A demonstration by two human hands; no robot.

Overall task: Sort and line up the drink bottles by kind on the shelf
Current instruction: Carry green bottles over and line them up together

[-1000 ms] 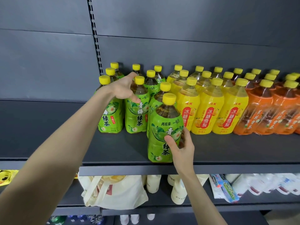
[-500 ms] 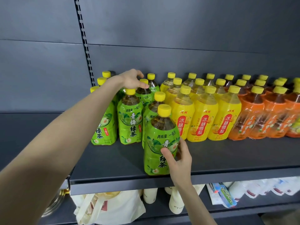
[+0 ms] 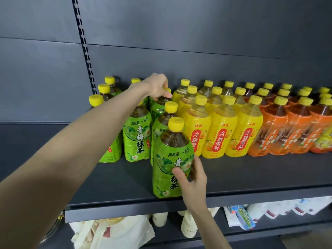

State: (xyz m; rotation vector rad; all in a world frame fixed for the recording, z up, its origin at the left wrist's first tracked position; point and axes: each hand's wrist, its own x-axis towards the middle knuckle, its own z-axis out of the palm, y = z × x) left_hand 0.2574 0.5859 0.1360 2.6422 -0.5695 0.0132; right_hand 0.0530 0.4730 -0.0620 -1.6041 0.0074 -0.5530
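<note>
Green bottle [image 3: 170, 162] stands at the front edge of the shelf [image 3: 251, 178], my right hand [image 3: 194, 180] curled round its label. My left hand [image 3: 158, 87] pinches the rear bottle [image 3: 159, 105] at its neck, cap mostly hidden; my forearm [image 3: 89, 141] covers the leftmost bottles [image 3: 111, 151].

- Dark grey back panel [image 3: 197, 29]: above and behind the left hand [image 3: 158, 87]; horizontal seams visible.
- Slotted upright rail [image 3: 84, 51]: up and to the left of the left hand.
- Lower tier [image 3: 287, 223]: beneath the right hand [image 3: 193, 184].
- Cream cloth bag [image 3: 111, 232]: below and left of the right hand, slumped.
- White bottles [image 3: 188, 227]: directly below the right hand, tops hidden.
- Blue-green packet [image 3: 245, 219]: below and right of the right hand, beside white pouches [image 3: 280, 210].
- Metal rim [image 3: 52, 230]: far lower left of the right hand, object unidentifiable.
</note>
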